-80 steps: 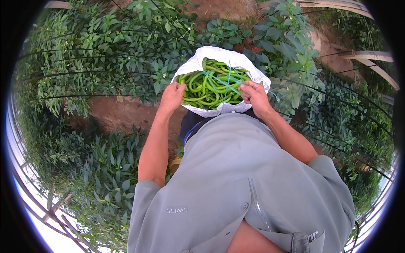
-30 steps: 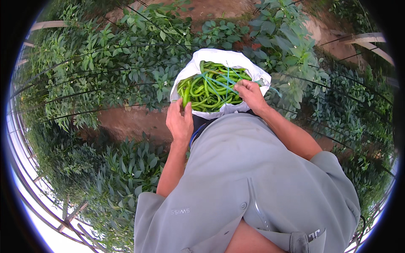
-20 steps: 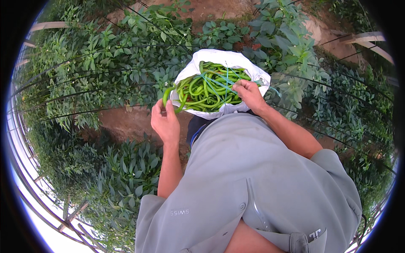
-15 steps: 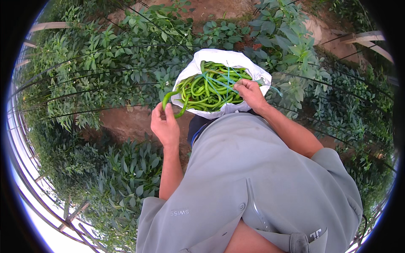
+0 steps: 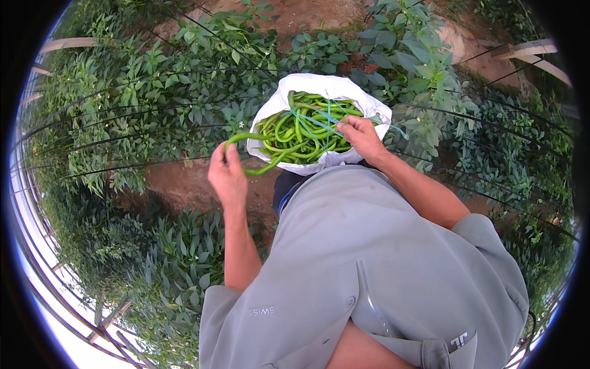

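A white sack, its mouth wide and rim folded outward, stands in front of me filled with long, thin green chili peppers. Teal twine crosses over the peppers in several strands. Beside the sack's left rim, my left hand is closed on a long curved green chili pepper. Another pepper length runs from the same fingers back toward the pile; whether it is a separate pepper I cannot tell. At the right of the opening, my right hand pinches the twine between thumb and fingers.
Leafy pepper plants grow in rows around me, with dark support strings stretched across them. Bare brown soil shows between the rows. Curved frame poles line the edges of the view.
My left hand has moved a little left, away from the sack, drawing the pepper lengths out straighter. My right hand stays on the twine, shifted slightly left in view.
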A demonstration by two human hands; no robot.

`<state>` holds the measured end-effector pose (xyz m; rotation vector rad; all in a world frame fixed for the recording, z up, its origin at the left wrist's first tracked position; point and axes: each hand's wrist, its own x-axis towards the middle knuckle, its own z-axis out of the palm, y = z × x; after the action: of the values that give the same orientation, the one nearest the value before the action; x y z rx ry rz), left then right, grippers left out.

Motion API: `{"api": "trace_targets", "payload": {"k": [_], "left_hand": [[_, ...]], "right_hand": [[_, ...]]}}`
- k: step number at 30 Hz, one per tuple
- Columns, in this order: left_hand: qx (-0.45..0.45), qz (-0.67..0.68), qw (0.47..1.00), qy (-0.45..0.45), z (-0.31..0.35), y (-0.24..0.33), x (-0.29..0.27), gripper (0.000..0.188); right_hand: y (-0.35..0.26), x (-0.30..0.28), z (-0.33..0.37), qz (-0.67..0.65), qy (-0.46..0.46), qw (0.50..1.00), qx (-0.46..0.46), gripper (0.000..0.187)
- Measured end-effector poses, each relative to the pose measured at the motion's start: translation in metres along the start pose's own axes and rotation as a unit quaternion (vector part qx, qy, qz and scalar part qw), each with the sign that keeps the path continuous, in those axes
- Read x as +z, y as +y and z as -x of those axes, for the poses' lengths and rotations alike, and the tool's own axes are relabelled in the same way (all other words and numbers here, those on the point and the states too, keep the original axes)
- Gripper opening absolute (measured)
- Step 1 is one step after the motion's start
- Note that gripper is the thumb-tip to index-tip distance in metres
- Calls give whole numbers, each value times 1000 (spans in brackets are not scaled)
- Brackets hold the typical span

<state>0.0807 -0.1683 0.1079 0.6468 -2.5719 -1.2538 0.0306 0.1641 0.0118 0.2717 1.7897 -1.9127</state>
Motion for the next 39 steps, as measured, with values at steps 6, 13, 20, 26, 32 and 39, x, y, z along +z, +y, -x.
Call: {"api": "trace_targets", "payload": {"k": [6,13,20,26,32,39], "left_hand": [[76,-91,991,-61,-10,-42,77,30],[109,-99,984,-98,-28,-38,38,25],[152,-152,973,-80,-17,-39,71,24],[64,-116,989,-72,-15,-55,79,28],[11,-139,988,-70,1,-46,70,26],[58,-155,986,-11,6,-56,108,31]], "right_hand": [[1,4,0,219,-34,974,-54,26],[-2,10,-4,375,-45,924,-53,31],[-4,14,-7,462,-84,880,-64,28],[4,28,-6,496,-119,859,-48,29],[12,21,-14,469,-137,868,-83,27],[11,17,-14,459,-145,875,-56,29]]}}
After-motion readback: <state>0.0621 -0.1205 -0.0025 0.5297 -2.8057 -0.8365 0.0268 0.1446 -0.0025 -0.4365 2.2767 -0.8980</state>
